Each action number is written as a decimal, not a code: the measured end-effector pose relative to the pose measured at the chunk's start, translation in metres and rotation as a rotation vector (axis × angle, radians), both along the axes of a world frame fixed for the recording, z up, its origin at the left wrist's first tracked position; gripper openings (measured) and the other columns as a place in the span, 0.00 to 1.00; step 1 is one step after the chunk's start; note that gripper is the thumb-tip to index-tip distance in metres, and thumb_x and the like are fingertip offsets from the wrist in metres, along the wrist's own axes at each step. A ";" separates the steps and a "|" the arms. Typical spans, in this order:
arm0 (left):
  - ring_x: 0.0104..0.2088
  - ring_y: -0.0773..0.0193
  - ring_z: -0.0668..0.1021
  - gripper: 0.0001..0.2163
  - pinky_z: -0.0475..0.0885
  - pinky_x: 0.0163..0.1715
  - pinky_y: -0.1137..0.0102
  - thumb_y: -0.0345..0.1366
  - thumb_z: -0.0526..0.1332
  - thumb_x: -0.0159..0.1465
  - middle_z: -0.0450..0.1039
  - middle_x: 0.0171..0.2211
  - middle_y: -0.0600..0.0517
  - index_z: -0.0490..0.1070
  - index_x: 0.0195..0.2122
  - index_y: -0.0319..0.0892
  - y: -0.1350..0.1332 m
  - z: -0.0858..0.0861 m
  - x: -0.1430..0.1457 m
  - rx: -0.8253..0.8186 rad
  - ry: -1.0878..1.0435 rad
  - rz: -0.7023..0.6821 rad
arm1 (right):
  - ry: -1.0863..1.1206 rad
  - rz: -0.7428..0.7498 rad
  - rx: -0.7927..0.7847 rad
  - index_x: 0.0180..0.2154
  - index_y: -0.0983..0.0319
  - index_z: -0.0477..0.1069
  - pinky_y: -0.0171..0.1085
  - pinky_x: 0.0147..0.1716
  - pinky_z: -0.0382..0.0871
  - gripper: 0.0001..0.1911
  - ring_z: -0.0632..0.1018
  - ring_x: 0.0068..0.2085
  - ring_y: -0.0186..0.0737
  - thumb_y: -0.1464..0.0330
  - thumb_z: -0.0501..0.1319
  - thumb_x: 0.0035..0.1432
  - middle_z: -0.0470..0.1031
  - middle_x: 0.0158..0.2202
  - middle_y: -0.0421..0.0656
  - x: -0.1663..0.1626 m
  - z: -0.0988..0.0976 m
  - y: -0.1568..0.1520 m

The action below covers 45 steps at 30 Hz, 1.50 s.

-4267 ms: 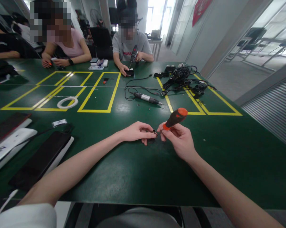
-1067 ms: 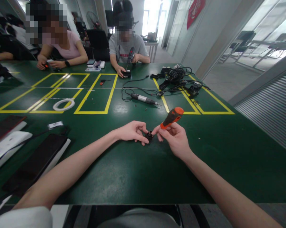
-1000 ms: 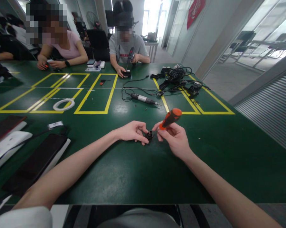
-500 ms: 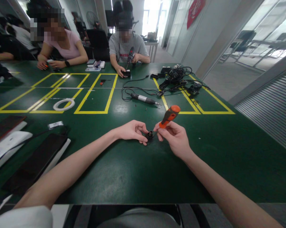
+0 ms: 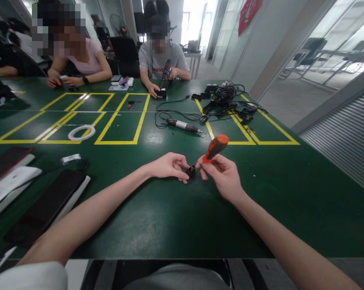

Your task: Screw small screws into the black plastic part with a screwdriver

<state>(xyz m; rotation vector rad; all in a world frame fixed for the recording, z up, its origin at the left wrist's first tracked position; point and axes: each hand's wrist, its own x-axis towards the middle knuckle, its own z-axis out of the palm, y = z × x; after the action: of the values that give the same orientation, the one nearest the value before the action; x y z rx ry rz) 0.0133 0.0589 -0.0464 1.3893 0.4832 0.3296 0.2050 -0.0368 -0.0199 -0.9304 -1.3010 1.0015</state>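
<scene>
A: In the head view, glass panels [image 5: 245, 44] rose behind a green counter [image 5: 139, 233], and a person in a grey shirt [image 5: 170, 58] sat across it. Where was the small black part [image 5: 192, 173]?

B: It sat low over the near middle of the counter, between both hands, nearer the left hand [image 5: 167, 166]. That hand's thumb and forefinger were pinched on its left side.

A: And the right hand [image 5: 226, 175]?

B: Its fingers were clamped around the lower end of a screwdriver [image 5: 215, 149], whose orange-and-black handle leaned up and to the right. The shaft pointed at the part, but whether the tip touched it could not be told.

A: How would these things probably handle?

B: The part looked light, stiff and perhaps slippery, being small and round; a pinch low on its sides would suit, leaving the narrow upright top free. The screwdriver seemed rigid, its weight mostly in the thick handle, so that would give the surest hold.

A: Anything near?

B: A pen-shaped tool [image 5: 183, 125] lay beyond the hands.
</scene>
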 end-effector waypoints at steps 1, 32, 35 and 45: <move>0.28 0.64 0.85 0.20 0.78 0.30 0.74 0.36 0.79 0.51 0.82 0.29 0.49 0.69 0.35 0.36 0.000 0.000 0.000 -0.007 -0.001 -0.003 | 0.008 0.007 -0.004 0.33 0.59 0.76 0.37 0.23 0.70 0.18 0.72 0.21 0.33 0.51 0.70 0.59 0.79 0.27 0.41 0.000 -0.001 0.000; 0.26 0.66 0.84 0.22 0.76 0.30 0.75 0.37 0.80 0.48 0.82 0.26 0.50 0.69 0.35 0.37 0.001 -0.005 0.002 0.023 0.020 0.027 | 0.031 -0.034 -0.018 0.32 0.60 0.76 0.34 0.19 0.70 0.17 0.72 0.20 0.32 0.53 0.73 0.56 0.77 0.26 0.39 0.001 -0.004 0.002; 0.27 0.66 0.84 0.23 0.76 0.30 0.74 0.38 0.81 0.47 0.82 0.26 0.49 0.69 0.35 0.37 0.002 -0.006 0.002 0.004 0.018 0.018 | 0.072 -0.001 -0.011 0.35 0.60 0.76 0.35 0.19 0.71 0.16 0.73 0.21 0.32 0.53 0.71 0.58 0.79 0.28 0.41 0.001 -0.007 0.002; 0.26 0.67 0.83 0.23 0.73 0.27 0.76 0.35 0.79 0.46 0.82 0.33 0.49 0.74 0.41 0.36 -0.001 -0.002 0.003 0.117 0.068 0.050 | -0.016 -0.022 -0.017 0.30 0.61 0.76 0.34 0.21 0.71 0.18 0.73 0.21 0.33 0.54 0.74 0.55 0.81 0.25 0.43 0.001 -0.004 0.001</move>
<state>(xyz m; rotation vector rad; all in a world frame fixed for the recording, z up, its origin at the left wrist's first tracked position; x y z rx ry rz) 0.0161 0.0577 -0.0488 1.5077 0.5621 0.3568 0.2065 -0.0362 -0.0239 -0.9658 -1.2946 0.9909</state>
